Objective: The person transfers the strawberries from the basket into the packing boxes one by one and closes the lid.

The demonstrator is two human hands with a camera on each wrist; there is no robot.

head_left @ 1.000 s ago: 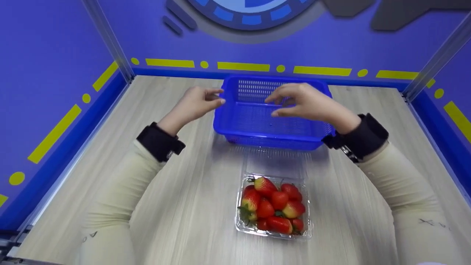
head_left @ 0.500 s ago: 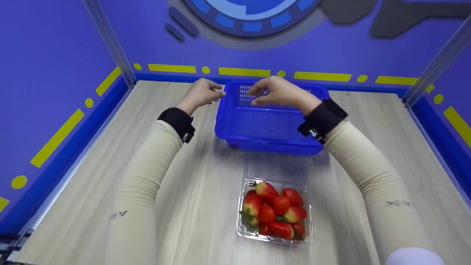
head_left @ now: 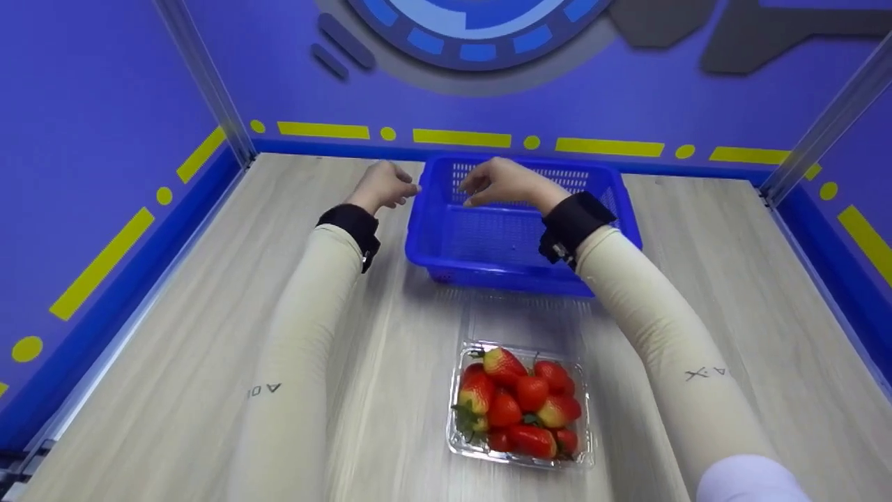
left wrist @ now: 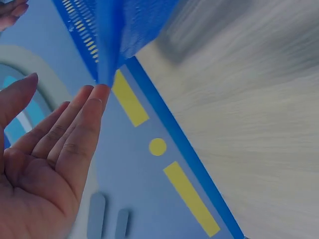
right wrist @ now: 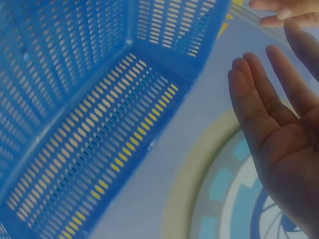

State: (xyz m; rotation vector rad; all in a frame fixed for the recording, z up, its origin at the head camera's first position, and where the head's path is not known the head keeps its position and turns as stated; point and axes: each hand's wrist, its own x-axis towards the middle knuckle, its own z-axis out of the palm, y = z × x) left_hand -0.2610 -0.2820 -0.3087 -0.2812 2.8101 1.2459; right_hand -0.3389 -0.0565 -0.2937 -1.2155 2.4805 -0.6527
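A blue plastic basket with slotted walls stands toward the back of the table, with nothing to be seen inside it. My left hand is at its left rim, fingertips close to the edge, fingers loosely bent and holding nothing. In the left wrist view, that hand shows an open palm just below the rim. Over the basket's left half hovers my right hand, thumb and fingers apart. The right wrist view shows this hand holding nothing beside the basket wall.
In front of the basket, a clear plastic box full of strawberries sits on the wooden table. Its transparent lid lies folded back toward the basket. Blue panels enclose the table at the back and both sides.
My right hand has moved left across the basket, away from its right side. The left hand has shifted only slightly, while its forearm has swung to the right. Basket and strawberries stay put.
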